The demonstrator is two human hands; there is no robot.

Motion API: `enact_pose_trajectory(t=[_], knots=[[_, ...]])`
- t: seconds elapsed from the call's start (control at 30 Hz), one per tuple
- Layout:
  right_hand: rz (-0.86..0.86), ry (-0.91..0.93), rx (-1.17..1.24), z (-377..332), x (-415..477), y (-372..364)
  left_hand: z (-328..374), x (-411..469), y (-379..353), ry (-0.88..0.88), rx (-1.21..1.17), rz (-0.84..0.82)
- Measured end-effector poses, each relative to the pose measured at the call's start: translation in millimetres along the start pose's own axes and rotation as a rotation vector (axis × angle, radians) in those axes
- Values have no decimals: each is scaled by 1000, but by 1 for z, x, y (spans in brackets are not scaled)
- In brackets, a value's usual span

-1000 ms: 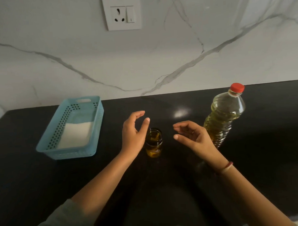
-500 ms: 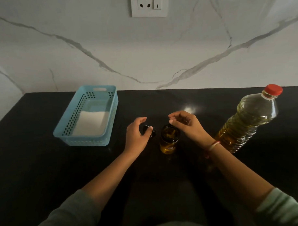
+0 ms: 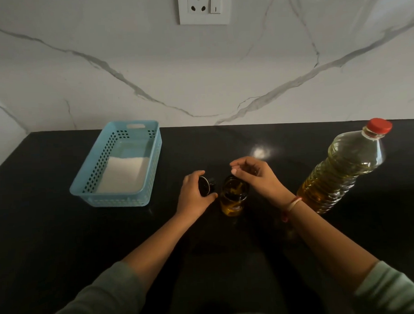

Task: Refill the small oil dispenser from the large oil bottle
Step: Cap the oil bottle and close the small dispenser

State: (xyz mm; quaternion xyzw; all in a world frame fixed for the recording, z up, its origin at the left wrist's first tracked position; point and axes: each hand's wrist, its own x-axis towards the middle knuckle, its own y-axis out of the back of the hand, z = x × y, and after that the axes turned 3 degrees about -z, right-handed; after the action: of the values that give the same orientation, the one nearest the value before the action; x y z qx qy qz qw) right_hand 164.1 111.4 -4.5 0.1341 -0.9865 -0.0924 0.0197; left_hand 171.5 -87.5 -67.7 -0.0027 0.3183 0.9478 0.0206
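A small glass oil dispenser (image 3: 233, 198) stands open on the black counter (image 3: 63, 244), with a little amber oil at its bottom. Just left of it, my left hand (image 3: 193, 195) grips the dispenser's dark lid (image 3: 206, 185) between thumb and fingers. My right hand (image 3: 256, 176) hovers over the dispenser's mouth, fingers loosely curled, holding nothing that I can see. The large oil bottle (image 3: 345, 170), red cap on, stands to the right of my right wrist, about half full of yellow oil.
A light blue perforated basket (image 3: 152, 172) with a folded white cloth (image 3: 124, 173) inside sits at the left back of the counter. A marble wall with a socket plate (image 3: 203, 7) rises behind the counter.
My left hand took hold of the dark lid and holds it left of the dispenser. My right hand came in over the dispenser's mouth. The camera shifted left and tilted.
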Motion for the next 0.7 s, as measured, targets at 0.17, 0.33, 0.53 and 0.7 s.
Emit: enact_pose_trajectory(t=[0.17, 0.33, 0.53, 0.7], knots=[[-4, -19, -7, -2, -3, 1, -3, 6, -3, 27, -25, 64], [47, -29, -61, -10, -2, 5, 5, 11, 5, -25, -154, 128], [114, -36, -26, -33, 2, 8, 43, 8, 17, -212, -257, 159], [57, -43, 42, -54, -2, 10, 69, -2, 13, -331, -330, 156]])
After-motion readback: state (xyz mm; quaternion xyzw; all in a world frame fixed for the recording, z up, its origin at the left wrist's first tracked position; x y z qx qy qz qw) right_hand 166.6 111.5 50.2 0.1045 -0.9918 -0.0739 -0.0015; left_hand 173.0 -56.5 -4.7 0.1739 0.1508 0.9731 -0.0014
